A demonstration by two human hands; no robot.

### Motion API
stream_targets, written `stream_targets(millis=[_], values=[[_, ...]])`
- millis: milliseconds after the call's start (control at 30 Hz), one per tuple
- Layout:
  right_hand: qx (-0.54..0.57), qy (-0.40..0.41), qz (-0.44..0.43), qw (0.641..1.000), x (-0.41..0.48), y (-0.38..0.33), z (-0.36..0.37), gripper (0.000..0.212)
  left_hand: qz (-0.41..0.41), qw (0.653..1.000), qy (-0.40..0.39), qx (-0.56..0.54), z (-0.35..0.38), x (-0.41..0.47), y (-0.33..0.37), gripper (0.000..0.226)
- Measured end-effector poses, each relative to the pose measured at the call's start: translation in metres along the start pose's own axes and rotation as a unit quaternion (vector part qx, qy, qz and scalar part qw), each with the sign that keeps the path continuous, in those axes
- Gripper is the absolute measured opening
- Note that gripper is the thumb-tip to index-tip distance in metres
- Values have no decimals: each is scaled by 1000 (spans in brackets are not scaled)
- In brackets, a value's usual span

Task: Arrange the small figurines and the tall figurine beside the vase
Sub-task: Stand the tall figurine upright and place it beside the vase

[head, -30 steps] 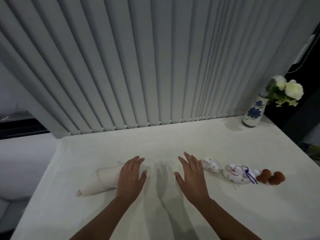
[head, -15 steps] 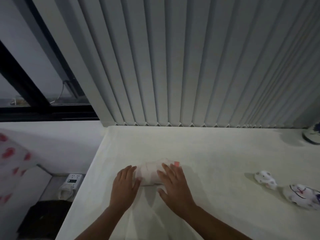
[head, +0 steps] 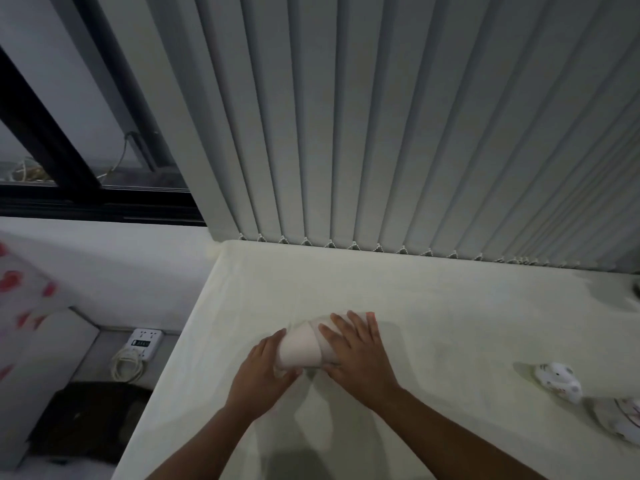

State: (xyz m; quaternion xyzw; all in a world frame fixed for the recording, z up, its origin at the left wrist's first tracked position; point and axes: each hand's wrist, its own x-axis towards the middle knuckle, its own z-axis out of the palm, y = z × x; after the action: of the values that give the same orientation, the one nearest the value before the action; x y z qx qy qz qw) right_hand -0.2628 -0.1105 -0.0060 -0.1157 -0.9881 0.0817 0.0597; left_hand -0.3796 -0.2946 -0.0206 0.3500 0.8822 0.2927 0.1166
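Your picture is dim and gray. Soft shadows fall under your arms on the pale surface. The blinds bend near the edges. The small figurine at the right looks blurry.

White table (figurines lying).

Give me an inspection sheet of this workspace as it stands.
Surface: pale table, bare in the middle.
Job's things: tall figurine on its side between both hands; small figurine lying at right, another cut by the edge; vase not identifiable.
Clutter: nothing seen.
Grippers: left hand and right hand both grasp the tall figurine.
Cables: coiled cord by power strip, off the table.
Surroundings: vertical blinds, dark window.
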Motion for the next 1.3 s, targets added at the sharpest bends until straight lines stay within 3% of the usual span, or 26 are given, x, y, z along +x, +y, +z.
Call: stream_targets(millis=[133, 300, 767, 1067, 1300], values=[[8, -7, 2, 1000, 2, 17, -1, 71, 11, 999, 13, -48, -3, 8, 8, 80], [22, -10, 45, 999, 5, 32, 0, 86, 31, 999, 29, -31, -18, 26, 30, 76], [120, 64, 46, 990, 8, 20, 2, 71, -25, 999, 24, -28, -29, 38, 59, 59], [179, -44, 34, 982, 34, 37, -21, 79, 12, 998, -31, -46, -28, 42, 39, 64], [196, -103, 44, 974, 57, 48, -36, 80, -14, 994, -54, -90, -13, 56, 29, 45]])
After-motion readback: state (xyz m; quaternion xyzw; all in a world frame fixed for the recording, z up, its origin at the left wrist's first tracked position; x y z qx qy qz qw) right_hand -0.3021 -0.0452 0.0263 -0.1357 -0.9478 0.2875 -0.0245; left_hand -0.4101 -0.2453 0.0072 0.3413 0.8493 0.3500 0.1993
